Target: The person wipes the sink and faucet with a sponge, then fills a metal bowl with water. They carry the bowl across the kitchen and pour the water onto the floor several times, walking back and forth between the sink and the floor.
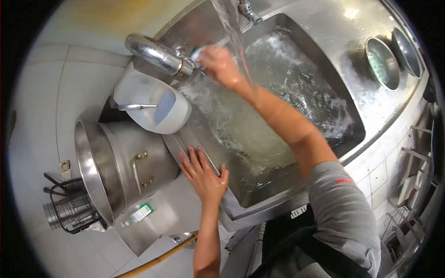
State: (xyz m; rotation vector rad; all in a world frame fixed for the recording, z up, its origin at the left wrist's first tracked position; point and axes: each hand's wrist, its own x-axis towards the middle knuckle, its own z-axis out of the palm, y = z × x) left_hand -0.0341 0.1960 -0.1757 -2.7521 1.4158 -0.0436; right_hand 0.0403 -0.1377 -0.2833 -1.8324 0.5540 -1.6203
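My right hand (221,65) reaches across a steel sink (232,204) full of churning water and grips a green and white sponge (198,52). It presses the sponge against the end of a thick steel pipe (155,54) at the sink's far corner. A stream of water (230,25) falls from a tap just beside that hand. My left hand (204,173) lies flat, fingers spread, on the sink's wet left rim and holds nothing.
A cut-open white plastic jug (153,104) with a metal utensil in it sits beside the pipe. A large steel pot (116,167) stands left of the sink, with a small green-labelled bottle (137,215) by it. Two steel bowls (382,62) rest on the drainboard. A yellow hose (157,259) runs below.
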